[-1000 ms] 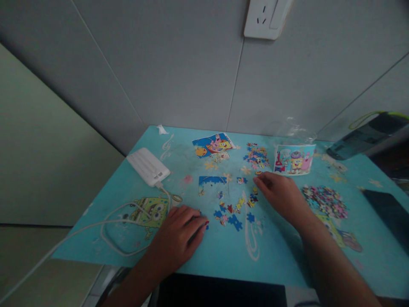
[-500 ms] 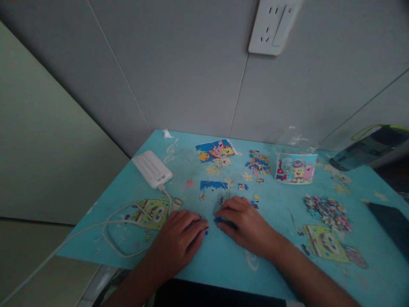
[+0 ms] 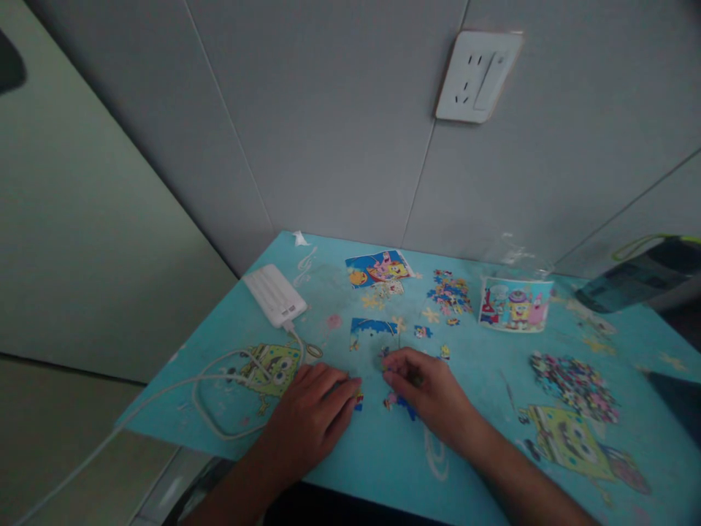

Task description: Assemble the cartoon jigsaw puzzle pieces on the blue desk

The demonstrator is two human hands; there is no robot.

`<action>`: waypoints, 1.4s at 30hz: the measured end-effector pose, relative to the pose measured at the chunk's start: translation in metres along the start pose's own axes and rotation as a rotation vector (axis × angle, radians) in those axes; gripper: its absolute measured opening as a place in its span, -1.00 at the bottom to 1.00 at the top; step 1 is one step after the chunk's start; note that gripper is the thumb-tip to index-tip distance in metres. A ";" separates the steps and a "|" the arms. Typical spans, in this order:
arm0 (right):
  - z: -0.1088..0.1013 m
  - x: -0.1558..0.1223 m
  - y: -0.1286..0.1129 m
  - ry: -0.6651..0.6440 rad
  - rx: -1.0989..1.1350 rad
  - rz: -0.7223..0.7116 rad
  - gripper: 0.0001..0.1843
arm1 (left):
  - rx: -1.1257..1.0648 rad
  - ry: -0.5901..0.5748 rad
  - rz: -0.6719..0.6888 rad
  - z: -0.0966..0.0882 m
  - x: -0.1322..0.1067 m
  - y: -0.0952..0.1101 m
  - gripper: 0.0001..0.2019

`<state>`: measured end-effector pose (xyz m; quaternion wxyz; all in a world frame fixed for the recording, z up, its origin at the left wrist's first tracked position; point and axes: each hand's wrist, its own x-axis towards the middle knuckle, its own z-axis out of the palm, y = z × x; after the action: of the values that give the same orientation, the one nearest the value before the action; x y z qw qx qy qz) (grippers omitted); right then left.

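Note:
My left hand lies palm down on the turquoise table, its fingers stretched over a small puzzle piece at its fingertips. My right hand rests just to its right with fingers curled over several loose puzzle pieces; whether it grips one is hidden. Beyond the hands lies a partly joined blue puzzle section. Farther back are a finished picture section and a small heap of pieces.
A white power bank with a looping white cable lies at the left. A picture card stands at the back right, with a large pile of pieces in front of it. A wall socket is above.
My right hand drew back from the far heap of pieces toward me and settled beside my left hand. The left hand stayed put. The view tilted upward.

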<state>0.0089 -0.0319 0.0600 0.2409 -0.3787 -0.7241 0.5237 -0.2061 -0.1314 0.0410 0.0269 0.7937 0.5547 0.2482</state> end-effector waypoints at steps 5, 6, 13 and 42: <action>0.008 -0.002 -0.007 -0.023 0.306 0.153 -0.56 | 0.203 0.154 0.079 -0.003 0.001 0.008 -0.81; 0.009 -0.002 -0.008 -0.019 0.322 0.168 -0.55 | 0.234 0.171 0.092 -0.004 0.001 0.011 -0.83; 0.017 -0.005 -0.013 -0.038 0.428 0.196 -0.64 | -0.004 0.182 -0.088 -0.007 0.003 0.032 -0.83; 0.024 -0.008 -0.020 -0.010 0.397 0.148 -0.69 | -0.702 0.024 -0.650 -0.021 0.026 0.021 -0.87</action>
<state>-0.0104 -0.0557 0.0710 0.2681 -0.3733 -0.5780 0.6743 -0.1900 -0.1207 0.0753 0.3634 0.5193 0.6569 0.4084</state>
